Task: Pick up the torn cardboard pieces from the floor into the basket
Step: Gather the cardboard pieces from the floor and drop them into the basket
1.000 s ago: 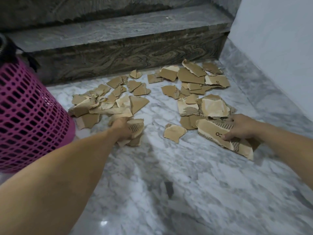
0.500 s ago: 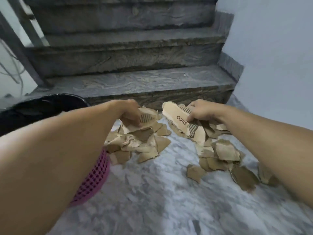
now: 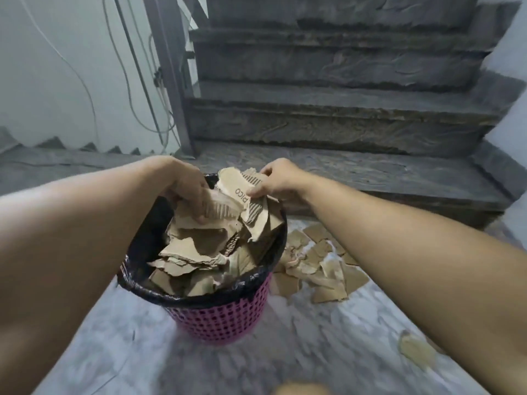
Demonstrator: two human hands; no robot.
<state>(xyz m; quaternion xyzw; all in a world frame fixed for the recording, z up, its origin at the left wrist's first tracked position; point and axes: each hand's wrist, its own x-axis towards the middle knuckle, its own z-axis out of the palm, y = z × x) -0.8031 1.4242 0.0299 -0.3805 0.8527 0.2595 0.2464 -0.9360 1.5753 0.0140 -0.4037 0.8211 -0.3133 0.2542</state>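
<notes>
Nearest, a lone torn brown cardboard scrap (image 3: 416, 350) lies on the grey-veined marble floor (image 3: 256, 366) at the near right. Beyond it stands the pink perforated plastic basket (image 3: 222, 317), lined with a black plastic bag (image 3: 148, 246) and already heaped with cardboard. Both hands hover over its far rim: the left hand (image 3: 182, 189) is closed on a ribbed corrugated piece (image 3: 219, 209), the right hand (image 3: 278, 183) pinches a larger printed cardboard strip (image 3: 239, 183). This looks like the drop step; the next move calls for letting go inside the rim, since the pile sits high and pieces could slide off. Right of the basket, a scattered heap of torn cardboard (image 3: 313, 258) waits on open floor, hemmed by the dark stone stair (image 3: 342, 172) farther off.
</notes>
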